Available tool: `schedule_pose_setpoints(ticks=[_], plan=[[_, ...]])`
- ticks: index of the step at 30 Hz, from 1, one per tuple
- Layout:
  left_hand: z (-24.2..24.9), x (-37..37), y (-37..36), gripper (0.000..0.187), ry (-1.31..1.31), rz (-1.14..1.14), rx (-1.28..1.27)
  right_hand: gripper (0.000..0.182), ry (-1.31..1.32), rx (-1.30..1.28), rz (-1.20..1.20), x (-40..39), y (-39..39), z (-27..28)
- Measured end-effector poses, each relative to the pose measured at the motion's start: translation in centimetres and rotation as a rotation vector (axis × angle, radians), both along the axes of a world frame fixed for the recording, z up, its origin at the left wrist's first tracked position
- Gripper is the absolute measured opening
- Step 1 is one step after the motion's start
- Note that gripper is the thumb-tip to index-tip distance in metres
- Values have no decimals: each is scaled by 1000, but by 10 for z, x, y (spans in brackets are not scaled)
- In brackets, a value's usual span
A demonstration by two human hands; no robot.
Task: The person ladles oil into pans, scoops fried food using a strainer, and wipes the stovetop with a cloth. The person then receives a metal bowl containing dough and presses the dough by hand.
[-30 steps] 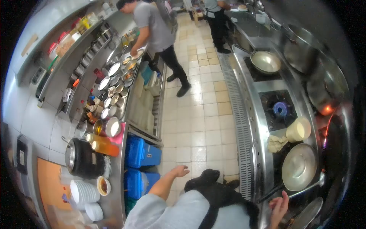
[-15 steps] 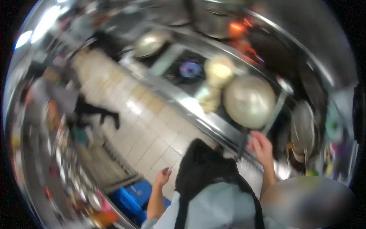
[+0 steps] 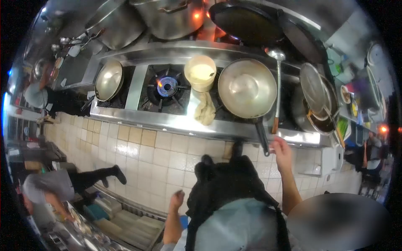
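Observation:
My right hand [image 3: 282, 152] is at the stove's front edge, fingers partly bent and apart. It is just right of the dark handle [image 3: 261, 138] of a wok [image 3: 247, 88] and below the wooden end of a long ladle [image 3: 278, 92]. I see no grip on either. The wok looks bare inside, with a worn metal surface. My left hand [image 3: 176, 200] hangs low over the floor, its fingers closed together; whatever they may hold is too small to make out. A pale tub [image 3: 200, 73] and a crumpled cloth [image 3: 205, 109] lie left of the wok.
A burner [image 3: 167, 86] burns with flame, and a second wok [image 3: 109, 81] is left of it. Large pots [image 3: 167, 19] and a dark pan [image 3: 245, 21] line the back. Strainers [image 3: 314, 88] rest over a pot at right. A co-worker [image 3: 52, 184] bends at lower left.
My view has turned towards the stove, which now lies level across the front. The picture has sharpened. My right hand stays near the wok handle, and my left hand stays low.

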State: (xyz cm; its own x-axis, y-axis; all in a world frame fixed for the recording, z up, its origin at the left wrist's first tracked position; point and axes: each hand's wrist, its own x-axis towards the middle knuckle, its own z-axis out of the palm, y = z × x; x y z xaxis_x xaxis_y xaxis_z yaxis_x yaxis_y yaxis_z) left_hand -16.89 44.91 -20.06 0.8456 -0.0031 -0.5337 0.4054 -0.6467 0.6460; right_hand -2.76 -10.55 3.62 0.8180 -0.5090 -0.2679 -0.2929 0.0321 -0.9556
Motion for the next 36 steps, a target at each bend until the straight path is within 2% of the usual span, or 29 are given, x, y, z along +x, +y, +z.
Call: schedule_pose_setpoints(ticks=[1, 2, 4, 6, 8, 10, 12, 16, 18, 20, 21, 23, 24, 26, 29, 30, 33, 34, 35, 36], plan=[[12, 41, -3, 34, -3, 32, 11, 28, 2, 4, -17, -3, 4, -1], [82, 99, -34, 33, -110, 3, 26, 28, -11, 5, 9, -6, 8, -3], [86, 168, -47, 32, -322, 31, -60, 28, -22, -4, 4, -15, 12, -3], [157, 238, -99, 30, -401, 11, -91, 27, -38, -15, 38, -19, 13, -3], [184, 285, -133, 29, -437, -65, -118, 26, -31, -23, 22, -22, 9, 3], [195, 313, -154, 28, -483, -121, -122, 25, -34, -13, 30, -19, 6, 3], [202, 332, -179, 34, -418, -212, -180, 24, -40, 33, -12, -16, -2, 1], [231, 322, -202, 32, -378, -347, -104, 24, -67, 19, 90, 17, -15, 14], [228, 306, -197, 38, -234, -427, -81, 23, -64, -25, 173, 53, -16, 37], [213, 286, -181, 41, -142, -407, -94, 23, -60, -137, 357, 90, -22, 42], [199, 275, -170, 41, -144, -391, -89, 23, -63, -134, 372, 114, -21, 51], [166, 251, -140, 42, 35, -134, -177, 23, -123, -409, 620, 162, -7, 83], [159, 243, -127, 42, 52, -111, -173, 23, -112, -396, 645, 185, 3, 92], [140, 225, -99, 44, 115, 36, -129, 27, -332, -594, 826, 232, 27, 105], [70, 191, -33, 45, 185, 82, -34, 30, -370, -697, 938, 292, 72, 126], [37, 173, -6, 43, 214, 196, -142, 30, -362, -702, 937, 313, 85, 123], [-60, 131, 75, 40, 142, -10, -151, 26, -311, -828, 940, 365, 123, 89], [-15, 151, 64, 40, 198, 59, -59, 25, -226, -880, 1010, 382, 134, 76], [60, 187, 37, 40, 257, 131, 28, 25, -140, -933, 1074, 398, 139, 64], [56, 198, 41, 40, 247, 114, 14, 25, -133, -953, 1058, 414, 143, 49]])
